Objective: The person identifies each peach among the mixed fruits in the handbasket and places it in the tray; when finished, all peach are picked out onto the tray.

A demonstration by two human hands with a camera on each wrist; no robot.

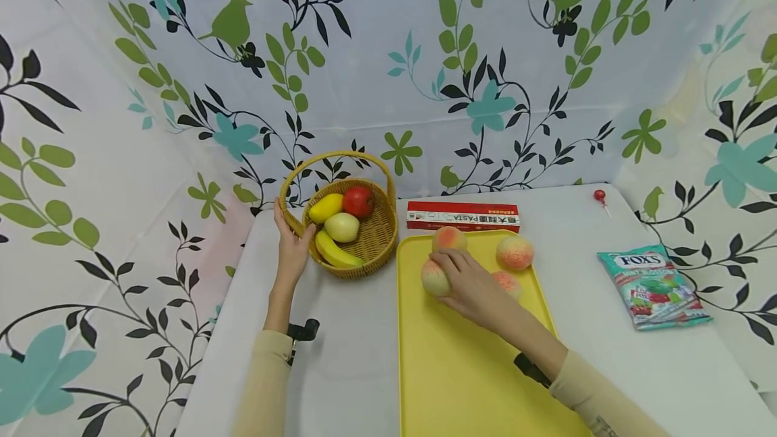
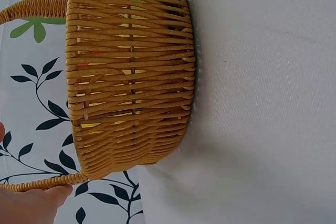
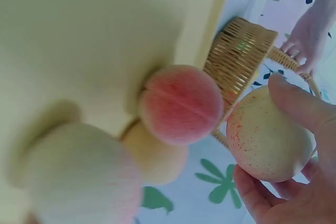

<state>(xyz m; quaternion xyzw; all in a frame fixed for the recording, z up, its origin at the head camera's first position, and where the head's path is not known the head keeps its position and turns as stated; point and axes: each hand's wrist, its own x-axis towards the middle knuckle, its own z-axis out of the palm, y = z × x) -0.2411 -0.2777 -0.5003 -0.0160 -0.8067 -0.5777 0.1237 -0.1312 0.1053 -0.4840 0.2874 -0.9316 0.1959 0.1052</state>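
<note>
My left hand (image 1: 293, 251) grips the lower left end of the handle (image 1: 340, 154) of a wicker basket (image 1: 381, 241). Inside the basket lie a banana (image 1: 335, 252), a yellow fruit (image 1: 326, 208), a pale green fruit (image 1: 342, 227) and a red fruit (image 1: 359, 201). Over the yellow tray (image 1: 452, 383), my right hand (image 1: 476, 288) holds a pale peach (image 3: 270, 135) between thumb and fingers. Three other peaches sit at the tray's far end: one at the back (image 1: 449, 238), one at the right (image 1: 514, 252), and one (image 1: 507, 282) partly behind the right hand.
A red pasta box (image 1: 463, 216) lies behind the tray. To the right are a teal Fox's candy bag (image 1: 655, 286) and a small red lollipop (image 1: 599, 195). A patterned cloth (image 1: 376, 86) hangs behind and beside the white table (image 1: 346, 356).
</note>
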